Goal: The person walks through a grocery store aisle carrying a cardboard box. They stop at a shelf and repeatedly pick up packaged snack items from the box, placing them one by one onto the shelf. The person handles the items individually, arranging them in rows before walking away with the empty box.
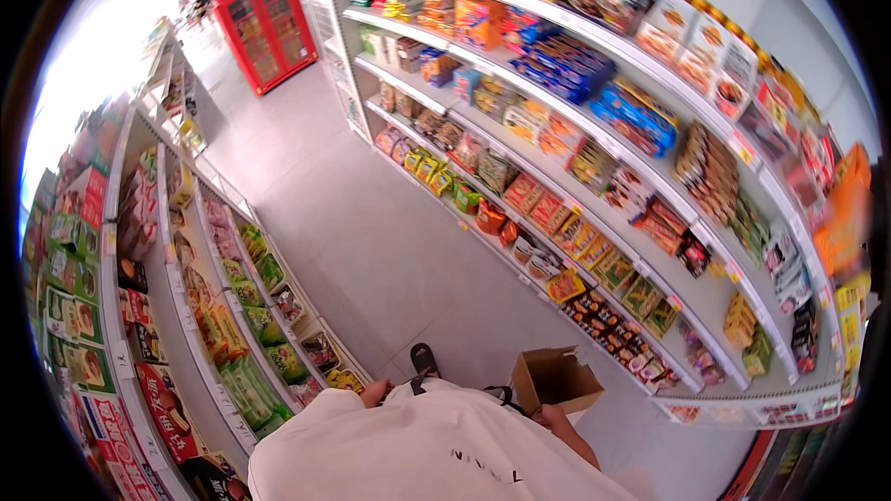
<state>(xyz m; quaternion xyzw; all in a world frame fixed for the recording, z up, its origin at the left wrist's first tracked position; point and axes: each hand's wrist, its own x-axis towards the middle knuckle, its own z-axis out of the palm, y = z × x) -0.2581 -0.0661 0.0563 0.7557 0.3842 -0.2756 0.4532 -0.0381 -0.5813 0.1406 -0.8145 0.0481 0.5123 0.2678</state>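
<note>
My right hand [555,419] is at the near rim of an open brown cardboard box [588,396], its fingers curled over the edge. The box is tilted slightly, with a torn flap on its far side, and its dark inside shows no contents. My left hand [376,393] hangs low at my left side, partly covered by my white shirt [418,445]; its fingers cannot be made out well. Close to it are yellow snack packets [344,380] on the bottom of the left shelf. One dark sandal [424,360] shows on the floor ahead of my body.
Snack shelves [411,90] with several tiers line the right of the aisle. Another shelf unit [174,250] runs along my left. Grey tile floor [362,243] lies between them. A red glass-door cabinet [266,28] stands at the far end. A blurred orange thing [844,212] is at the far right.
</note>
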